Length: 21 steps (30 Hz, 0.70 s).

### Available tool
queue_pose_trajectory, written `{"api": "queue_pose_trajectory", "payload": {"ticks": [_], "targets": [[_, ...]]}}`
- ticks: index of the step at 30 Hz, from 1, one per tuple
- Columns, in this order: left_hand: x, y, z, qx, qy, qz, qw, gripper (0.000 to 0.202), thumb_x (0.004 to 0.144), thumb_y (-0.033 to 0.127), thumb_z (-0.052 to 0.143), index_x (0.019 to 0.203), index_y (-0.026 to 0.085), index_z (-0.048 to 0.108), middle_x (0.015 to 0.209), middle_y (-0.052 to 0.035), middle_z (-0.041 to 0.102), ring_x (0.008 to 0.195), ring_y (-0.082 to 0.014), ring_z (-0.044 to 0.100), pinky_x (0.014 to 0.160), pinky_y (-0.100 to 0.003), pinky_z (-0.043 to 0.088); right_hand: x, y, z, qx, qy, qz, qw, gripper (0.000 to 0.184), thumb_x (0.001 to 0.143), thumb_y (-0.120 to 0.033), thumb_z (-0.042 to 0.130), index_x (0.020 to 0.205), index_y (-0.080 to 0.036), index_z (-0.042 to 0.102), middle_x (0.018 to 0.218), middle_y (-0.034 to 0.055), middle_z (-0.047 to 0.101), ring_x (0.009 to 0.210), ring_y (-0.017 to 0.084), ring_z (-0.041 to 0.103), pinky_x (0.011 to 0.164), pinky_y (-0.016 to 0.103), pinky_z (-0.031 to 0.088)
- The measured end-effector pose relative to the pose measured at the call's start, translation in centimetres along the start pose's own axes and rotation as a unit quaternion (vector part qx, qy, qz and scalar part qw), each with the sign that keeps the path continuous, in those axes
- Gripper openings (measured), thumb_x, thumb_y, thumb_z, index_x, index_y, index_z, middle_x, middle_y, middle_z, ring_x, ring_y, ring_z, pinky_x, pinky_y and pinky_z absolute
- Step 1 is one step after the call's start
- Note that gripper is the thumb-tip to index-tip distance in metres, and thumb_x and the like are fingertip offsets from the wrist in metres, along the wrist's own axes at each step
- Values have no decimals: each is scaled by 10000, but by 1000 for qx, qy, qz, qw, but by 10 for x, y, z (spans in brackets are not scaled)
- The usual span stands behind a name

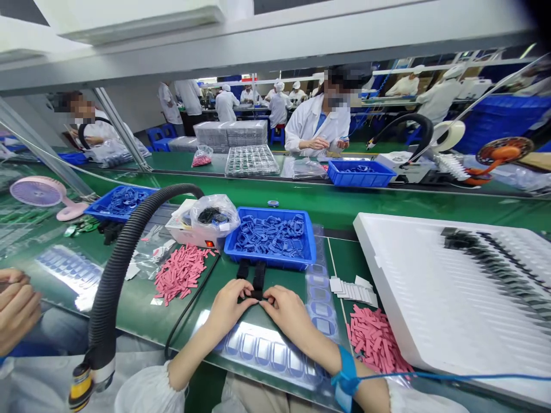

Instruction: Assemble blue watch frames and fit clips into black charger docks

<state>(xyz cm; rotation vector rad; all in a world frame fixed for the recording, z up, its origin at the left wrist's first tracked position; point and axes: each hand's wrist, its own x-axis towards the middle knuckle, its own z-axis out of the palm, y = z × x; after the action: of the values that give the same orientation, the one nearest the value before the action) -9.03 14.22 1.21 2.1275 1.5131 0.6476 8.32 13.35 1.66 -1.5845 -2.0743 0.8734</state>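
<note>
My left hand (232, 299) and my right hand (284, 310) meet at the middle of the bench, fingertips pinched on a black strap (259, 276). Part of it is hidden by my fingers. A second short black strap (243, 268) lies just beyond my left fingers. Directly past the straps stands a blue bin (270, 263) filled with blue plastic frames (271, 234). Below my wrists, a clear sheet of rounded rectangular films (262, 351) lies along the bench edge. Another strip of these films (321, 295) runs beside my right hand.
Pink strips lie in a left pile (181, 272) and a right pile (376, 338). White cards (355, 291) and a white foam tray (430, 310) are at right. A black hose (129, 264) arches at left. A co-worker's hand (17, 310) is at far left.
</note>
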Motion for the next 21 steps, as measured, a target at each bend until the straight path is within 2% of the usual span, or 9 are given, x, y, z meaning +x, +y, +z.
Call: {"api": "queue_pose_trajectory", "payload": {"ticks": [6,12,16,21], "targets": [[1,-5,8,6,50,3,999,163,771,215,581,918,222,512,747,24,588,681,-145,579,664,-285,495,8,0,1,-68,4,3,998,95,822,-203,541,821,-199,636,820,25,637,751,166,614,632,238,397],[4,-8,8,23,70,-3,997,157,766,260,573,881,239,467,679,56,559,604,-139,570,597,-265,485,6,-12,-7,-89,0,6,996,101,815,-222,562,807,-169,647,832,62,657,749,199,635,629,253,405],[5,-8,5,35,56,-2,998,205,753,363,584,875,246,469,618,73,524,543,-142,561,528,-246,459,-23,-10,-31,-57,-3,-2,998,129,791,-322,602,820,-208,656,797,11,668,722,161,628,620,219,403],[9,-13,3,94,39,-15,995,284,738,487,563,866,255,461,622,70,540,523,-144,564,520,-243,451,-84,14,-84,27,3,-45,999,104,767,-284,627,837,-220,671,722,-20,663,628,106,598,585,179,403]]}}
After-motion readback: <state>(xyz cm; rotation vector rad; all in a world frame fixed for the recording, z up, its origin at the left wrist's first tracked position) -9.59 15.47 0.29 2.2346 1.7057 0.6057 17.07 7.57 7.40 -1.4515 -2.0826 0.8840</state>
